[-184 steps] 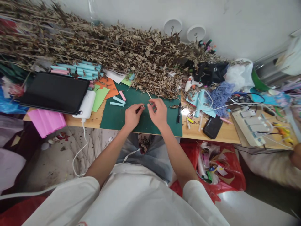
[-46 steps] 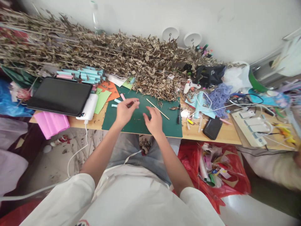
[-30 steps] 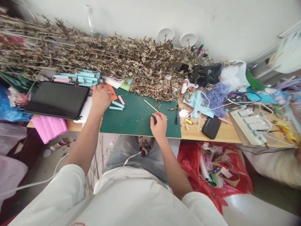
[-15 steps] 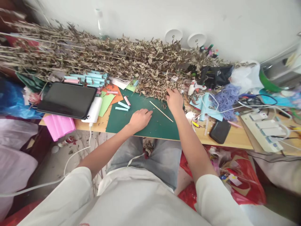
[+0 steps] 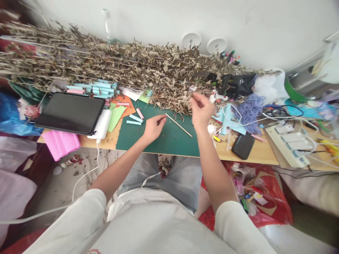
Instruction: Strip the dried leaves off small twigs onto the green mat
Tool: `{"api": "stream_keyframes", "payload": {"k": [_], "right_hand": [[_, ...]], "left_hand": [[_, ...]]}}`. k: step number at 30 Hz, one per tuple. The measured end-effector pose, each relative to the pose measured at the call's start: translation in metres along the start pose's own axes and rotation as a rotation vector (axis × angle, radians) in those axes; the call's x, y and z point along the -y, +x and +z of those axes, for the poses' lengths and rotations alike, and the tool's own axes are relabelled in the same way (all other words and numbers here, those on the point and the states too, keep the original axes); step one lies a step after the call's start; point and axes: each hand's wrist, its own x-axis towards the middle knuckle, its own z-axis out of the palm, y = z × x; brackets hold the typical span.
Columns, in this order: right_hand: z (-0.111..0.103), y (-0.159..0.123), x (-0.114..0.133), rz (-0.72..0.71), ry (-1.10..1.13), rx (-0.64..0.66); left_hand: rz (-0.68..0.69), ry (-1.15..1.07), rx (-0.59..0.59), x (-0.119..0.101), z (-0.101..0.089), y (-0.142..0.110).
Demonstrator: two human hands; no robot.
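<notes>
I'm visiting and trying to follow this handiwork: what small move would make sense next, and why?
Perhaps bring the right hand to the left hand over the green mat. The right hand is at the near edge of the dried leaves, though whether it holds any is unclear, while the left hand is by the wooden stick.

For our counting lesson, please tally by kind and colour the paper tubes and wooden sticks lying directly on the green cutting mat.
Light-blue paper tubes: 2
Pink paper tube: 1
Wooden stick: 1
Total: 4
</notes>
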Motion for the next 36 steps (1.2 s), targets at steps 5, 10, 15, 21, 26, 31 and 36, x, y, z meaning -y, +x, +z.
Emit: {"api": "stream_keyframes", "payload": {"k": [5,10,15,21,26,31,36], "right_hand": [[0.031,-0.067,0.026,0.353,0.465,0.145],[0.052,-0.105,0.023,0.633,0.66,0.09],[0.058,-0.116,0.029,0.561,0.624,0.105],[0.037,-0.115,0.034,0.446,0.458,0.068],[0.022,-0.107,0.017,0.467,0.276,0.045],[0.028,-0.104,0.011,0.332,0.156,0.209],[0.016,-0.101,0.003,0.064,-0.173,0.275]], "left_hand": [[-0.337,-0.682,0.073,-0.003,0.01,0.001],[-0.375,-0.817,0.029,0.003,0.006,-0.008],[-0.301,-0.672,0.04,0.015,0.006,-0.014],[-0.199,-0.371,-0.039,0.023,-0.007,-0.01],[0.043,0.088,0.009,0.016,-0.017,0.006],[0.197,0.282,0.09,0.011,-0.003,0.027],[0.259,0.307,0.152,0.007,0.014,0.043]]}}
